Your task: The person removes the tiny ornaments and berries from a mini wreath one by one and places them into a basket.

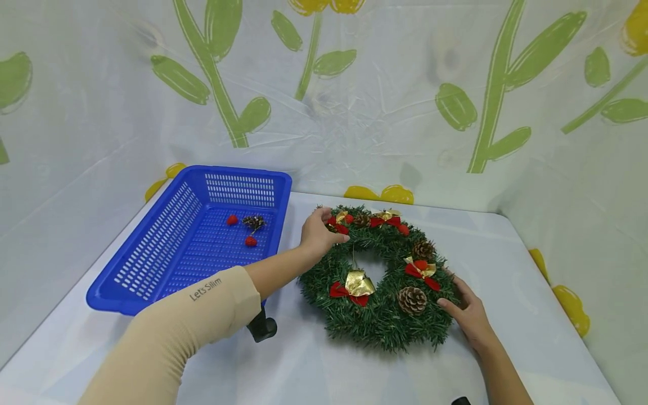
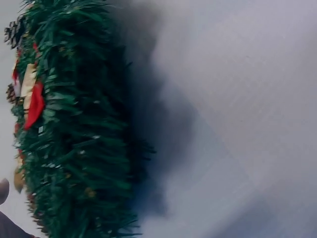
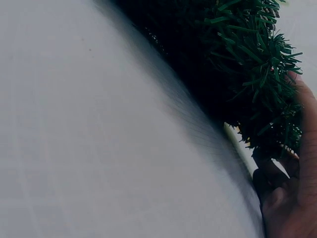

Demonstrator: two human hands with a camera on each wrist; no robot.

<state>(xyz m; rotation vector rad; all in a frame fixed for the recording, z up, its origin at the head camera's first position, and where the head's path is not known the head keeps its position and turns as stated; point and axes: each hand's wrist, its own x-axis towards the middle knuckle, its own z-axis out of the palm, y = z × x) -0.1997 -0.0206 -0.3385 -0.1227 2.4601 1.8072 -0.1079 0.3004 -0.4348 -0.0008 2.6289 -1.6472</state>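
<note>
The wreath sits on the desk, right of the basket. It should prove light for its bulk: the green bristles look springy and rough, so slipping seems unlikely, and the ring beneath is probably stiff enough to keep its shape. The trimmings look weaker; a bow could crease or pull loose, and a cone might shed scales or come off if squeezed.

The best hold is the thick outer edge, between ornaments, taken from opposite sides. The right hand has that on the right: thumb over the top, fingers curled round the outside and partly beneath. The left hand, at the far left edge, has thumb and fingers parted around another bow; whether they grip bow or greenery, I cannot tell.
</note>
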